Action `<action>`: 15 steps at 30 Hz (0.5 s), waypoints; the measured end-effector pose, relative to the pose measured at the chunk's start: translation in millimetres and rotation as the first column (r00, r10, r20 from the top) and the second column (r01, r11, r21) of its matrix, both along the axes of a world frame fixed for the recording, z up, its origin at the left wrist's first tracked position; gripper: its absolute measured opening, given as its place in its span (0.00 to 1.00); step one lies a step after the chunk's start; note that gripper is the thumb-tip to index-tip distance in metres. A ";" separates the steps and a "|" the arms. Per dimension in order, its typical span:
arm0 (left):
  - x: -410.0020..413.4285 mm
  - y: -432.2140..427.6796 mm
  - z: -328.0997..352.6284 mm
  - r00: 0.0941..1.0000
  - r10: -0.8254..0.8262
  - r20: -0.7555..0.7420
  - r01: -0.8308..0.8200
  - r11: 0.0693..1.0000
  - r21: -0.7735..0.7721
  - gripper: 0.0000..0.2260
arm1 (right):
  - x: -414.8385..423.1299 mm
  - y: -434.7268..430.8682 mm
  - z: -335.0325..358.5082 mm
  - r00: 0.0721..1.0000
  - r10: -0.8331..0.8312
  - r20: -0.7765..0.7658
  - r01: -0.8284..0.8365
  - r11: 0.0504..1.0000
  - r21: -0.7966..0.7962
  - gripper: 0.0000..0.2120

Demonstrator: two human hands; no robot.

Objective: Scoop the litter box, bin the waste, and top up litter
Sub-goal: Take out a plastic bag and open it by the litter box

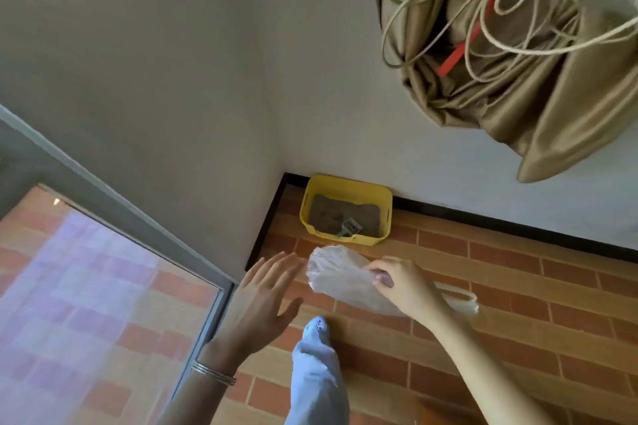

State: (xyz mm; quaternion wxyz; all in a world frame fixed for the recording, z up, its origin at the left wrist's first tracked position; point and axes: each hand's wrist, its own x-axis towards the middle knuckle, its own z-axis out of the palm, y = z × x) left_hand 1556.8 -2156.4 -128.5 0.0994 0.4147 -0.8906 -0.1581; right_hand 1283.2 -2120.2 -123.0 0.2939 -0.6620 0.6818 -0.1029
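In corner: litter box point(346, 210) | right hand point(397, 283) grip pinching plastic bag point(341, 278) | left hand point(262, 300) spread

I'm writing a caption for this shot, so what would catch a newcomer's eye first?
The yellow litter box in the corner where the walls meet stands out, with a scoop lying in its litter. Nearer the camera, the right hand grips a thin plastic bag while the open left hand reaches toward it. A bundled tan curtain hangs at upper right.
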 end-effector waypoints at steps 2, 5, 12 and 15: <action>-3.1 -36.5 -24.6 0.999 -0.041 0.011 0.041 0.999 0.015 0.23 | -4.4 -37.6 -25.4 1.000 -0.014 -0.019 0.014 1.000 -0.002 0.12; -17.2 -84.8 -76.2 0.997 -0.078 0.028 0.077 0.996 0.033 0.24 | -11.9 -88.1 -80.8 1.000 -0.008 -0.030 0.009 1.000 0.025 0.12; -40.4 -162.3 -273.6 1.000 -0.005 0.023 0.003 0.996 0.092 0.25 | -30.3 -159.3 -279.8 0.999 0.038 -0.033 -0.035 0.995 0.089 0.13; -46.2 -174.6 -377.5 0.998 0.031 0.046 -0.036 0.994 0.107 0.25 | -37.4 -177.1 -382.8 0.997 0.068 -0.024 -0.065 0.993 0.094 0.13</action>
